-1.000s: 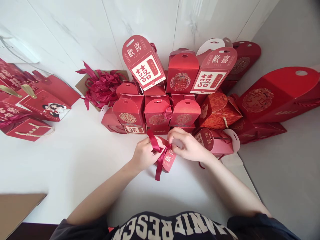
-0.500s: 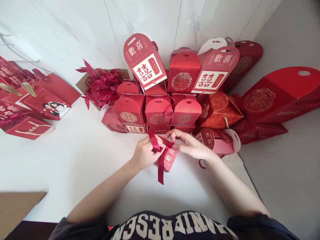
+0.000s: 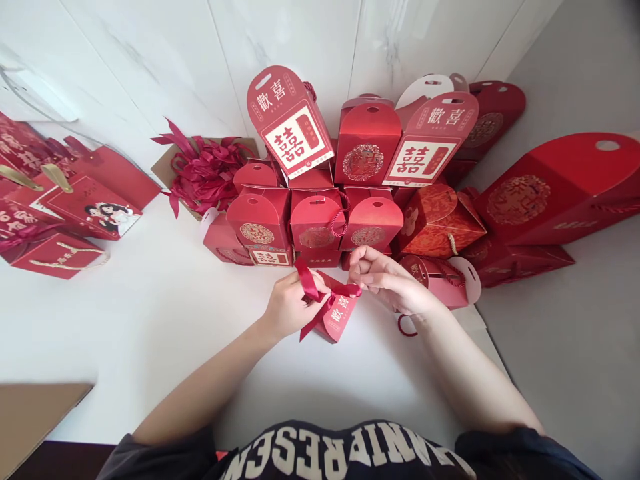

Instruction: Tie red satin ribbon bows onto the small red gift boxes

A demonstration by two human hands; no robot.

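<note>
Small red card box: at 6 o'clock on the white worktop.
Left hand: pinches the crimson satin ribbon.
Right hand: curls at the ribbon's 3 o'clock end, grip unclear.
Knot: seems formed; tying looks unfinished.
Lettering: "歡喜" on the box; "囍" on a white-panelled red carton, 12 o'clock.

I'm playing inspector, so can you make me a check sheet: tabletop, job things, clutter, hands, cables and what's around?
Surface: white tabletop.
Job's things: small red box, crimson ribbon over it.
Clutter: stacked red boxes behind, ribbon pile in a carton, red gift bags at left, brown cardboard lower left.
Hands: left hand pinches the ribbon; right hand is at its other end, grip unclear.
Cables: thin cord upper left.
Surroundings: pale veined wall behind.
</note>
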